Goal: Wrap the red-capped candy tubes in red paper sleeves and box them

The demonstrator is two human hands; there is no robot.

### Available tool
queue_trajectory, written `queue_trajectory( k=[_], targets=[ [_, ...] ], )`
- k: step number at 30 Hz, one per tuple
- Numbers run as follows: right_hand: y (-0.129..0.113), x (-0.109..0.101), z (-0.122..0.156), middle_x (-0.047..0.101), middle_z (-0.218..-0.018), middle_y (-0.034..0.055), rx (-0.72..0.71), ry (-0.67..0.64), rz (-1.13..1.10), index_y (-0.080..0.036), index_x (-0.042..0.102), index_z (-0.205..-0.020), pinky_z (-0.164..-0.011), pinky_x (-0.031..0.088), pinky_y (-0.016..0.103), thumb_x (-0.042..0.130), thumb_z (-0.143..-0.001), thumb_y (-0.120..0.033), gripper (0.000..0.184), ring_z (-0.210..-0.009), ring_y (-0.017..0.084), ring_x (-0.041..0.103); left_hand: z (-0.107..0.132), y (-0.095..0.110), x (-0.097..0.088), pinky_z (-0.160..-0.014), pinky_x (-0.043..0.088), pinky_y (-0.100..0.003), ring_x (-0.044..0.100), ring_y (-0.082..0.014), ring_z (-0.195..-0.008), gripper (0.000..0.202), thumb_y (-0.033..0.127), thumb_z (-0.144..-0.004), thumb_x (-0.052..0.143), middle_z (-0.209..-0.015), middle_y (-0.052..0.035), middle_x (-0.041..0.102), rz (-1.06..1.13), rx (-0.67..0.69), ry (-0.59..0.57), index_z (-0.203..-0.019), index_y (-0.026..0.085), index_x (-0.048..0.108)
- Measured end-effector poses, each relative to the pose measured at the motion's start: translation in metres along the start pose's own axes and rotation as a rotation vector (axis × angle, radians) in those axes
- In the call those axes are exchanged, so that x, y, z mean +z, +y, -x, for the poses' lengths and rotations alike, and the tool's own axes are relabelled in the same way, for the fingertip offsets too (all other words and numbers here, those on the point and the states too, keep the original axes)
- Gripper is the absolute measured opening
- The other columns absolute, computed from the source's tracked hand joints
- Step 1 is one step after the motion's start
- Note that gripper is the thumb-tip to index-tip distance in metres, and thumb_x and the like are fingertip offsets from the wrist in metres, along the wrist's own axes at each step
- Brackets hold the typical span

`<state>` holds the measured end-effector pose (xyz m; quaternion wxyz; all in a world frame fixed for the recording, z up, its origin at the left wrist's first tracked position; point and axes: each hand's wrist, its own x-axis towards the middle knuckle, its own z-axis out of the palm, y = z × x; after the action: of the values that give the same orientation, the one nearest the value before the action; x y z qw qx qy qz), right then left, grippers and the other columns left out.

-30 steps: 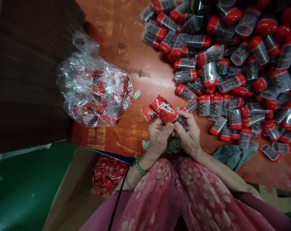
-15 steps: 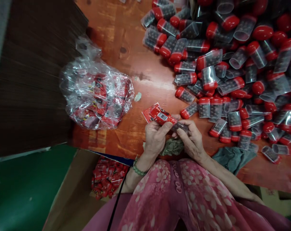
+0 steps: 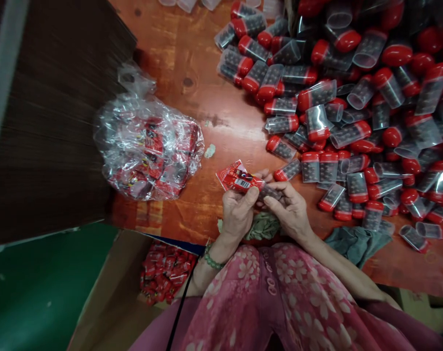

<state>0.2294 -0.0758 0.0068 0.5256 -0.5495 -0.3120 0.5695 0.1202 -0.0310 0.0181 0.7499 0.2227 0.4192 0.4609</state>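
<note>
Above my lap, my left hand pinches a red printed plastic sleeve with a white barcode, thumb on top. My right hand has its thumb and fingers closed on a clear tube with dark contents. The tube's left end meets the sleeve's right end; whether it is inside the sleeve I cannot tell. Fingertips hide part of both. Under my hands lies a crumpled grey-green cloth.
Many clear tubes with red caps are heaped at the right. A clear plastic bag of red printed sleeves lies left. Below the table edge, a cardboard box holds red wrapped pieces. A dark green cloth lies at front right.
The sleeve has tilted slightly and sits a little further left and lower in my hands. My right hand has shifted slightly left. The whole view has moved a little.
</note>
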Motion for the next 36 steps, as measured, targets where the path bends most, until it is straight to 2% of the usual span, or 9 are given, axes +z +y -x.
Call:
queue_trajectory(
  k=[3,7,14,19,23,27,31,34,36],
  targets=[
    [-0.001,-0.003,0.001,0.071,-0.085,0.0,-0.135,0.041,0.204,-0.022,0.064,-0.099,-0.066,0.056,0.026,0.071,-0.083,-0.034,0.02,-0.068,0.013,0.067,-0.002,-0.001,-0.001,-0.083,0.058,-0.033,0.073,-0.0201,-0.084,0.031,0.044,-0.066,0.085,-0.088,-0.0066,0.077,0.014,-0.011,0.004,-0.083,0.02,0.078],
    [-0.005,-0.004,-0.001,0.076,-0.096,0.0039,-0.332,0.063,0.429,-0.023,0.068,-0.101,-0.08,0.058,0.031,0.069,-0.084,-0.026,0.017,-0.085,0.018,0.071,-0.003,-0.006,-0.002,-0.079,0.058,-0.029,0.071,-0.0162,-0.075,0.03,0.041,-0.062,0.088,-0.079,-0.0037,0.077,-0.029,-0.048,0.055,-0.077,0.018,0.078],
    [-0.005,0.0,-0.004,0.076,-0.093,0.0022,-0.291,0.059,0.375,-0.023,0.065,-0.103,-0.074,0.059,0.028,0.07,-0.085,-0.033,0.021,-0.079,0.016,0.072,-0.003,-0.004,-0.009,-0.089,0.057,-0.033,0.074,-0.0217,-0.092,0.045,0.053,-0.063,0.086,-0.097,-0.0087,0.078,0.001,0.018,0.061,-0.089,0.017,0.077],
    [0.005,0.0,-0.002,0.075,-0.089,-0.001,-0.219,0.053,0.188,-0.025,0.061,-0.103,-0.07,0.061,0.027,0.078,-0.08,-0.035,0.03,-0.073,0.014,0.073,0.0,-0.004,-0.007,-0.095,0.056,-0.038,0.073,-0.0263,-0.101,0.041,0.05,-0.063,0.086,-0.093,-0.0091,0.079,0.043,-0.059,0.027,-0.085,0.017,0.078],
    [0.007,0.004,-0.003,0.074,-0.097,0.0015,-0.231,0.04,0.164,-0.026,0.061,-0.103,-0.076,0.062,0.03,0.079,-0.079,-0.038,0.033,-0.081,0.016,0.074,0.001,-0.005,-0.004,-0.096,0.056,-0.039,0.072,-0.0282,-0.104,0.04,0.049,-0.064,0.086,-0.095,-0.0094,0.079,0.055,-0.09,0.0,-0.087,0.017,0.079],
    [0.004,0.004,-0.006,0.073,-0.1,0.0018,-0.187,-0.052,0.145,-0.026,0.059,-0.109,-0.074,0.063,0.029,0.076,-0.081,-0.041,0.036,-0.08,0.015,0.073,-0.004,0.0,-0.01,-0.093,0.058,-0.038,0.073,-0.0276,-0.102,0.039,0.049,-0.066,0.084,-0.095,-0.0098,0.079,0.053,-0.11,0.007,-0.086,0.016,0.078],
    [-0.005,-0.002,-0.009,0.065,-0.127,0.0094,-0.293,-0.161,0.262,-0.026,0.056,-0.129,-0.076,0.063,0.031,0.069,-0.089,-0.033,0.043,-0.092,0.017,0.072,-0.006,0.007,-0.016,-0.093,0.058,-0.038,0.072,-0.0278,-0.102,0.041,0.049,-0.065,0.085,-0.096,-0.0099,0.078,0.057,-0.13,0.007,-0.089,0.016,0.078],
    [-0.008,-0.007,-0.012,0.069,-0.118,0.0094,-0.428,-0.155,0.396,-0.025,0.064,-0.119,-0.089,0.06,0.037,0.07,-0.089,-0.029,0.03,-0.108,0.021,0.067,-0.002,0.005,-0.015,-0.094,0.057,-0.038,0.072,-0.0277,-0.102,0.039,0.046,-0.065,0.085,-0.096,-0.0093,0.078,0.071,-0.147,-0.032,-0.089,0.017,0.079],
    [-0.005,-0.008,-0.013,0.07,-0.108,0.0082,-0.437,-0.124,0.39,-0.024,0.066,-0.111,-0.087,0.06,0.037,0.071,-0.088,-0.031,0.025,-0.102,0.021,0.069,0.001,0.002,-0.013,-0.095,0.055,-0.039,0.072,-0.0272,-0.102,0.031,0.043,-0.067,0.084,-0.096,-0.0087,0.078,0.08,-0.153,-0.062,-0.083,0.017,0.079]
  ],
)
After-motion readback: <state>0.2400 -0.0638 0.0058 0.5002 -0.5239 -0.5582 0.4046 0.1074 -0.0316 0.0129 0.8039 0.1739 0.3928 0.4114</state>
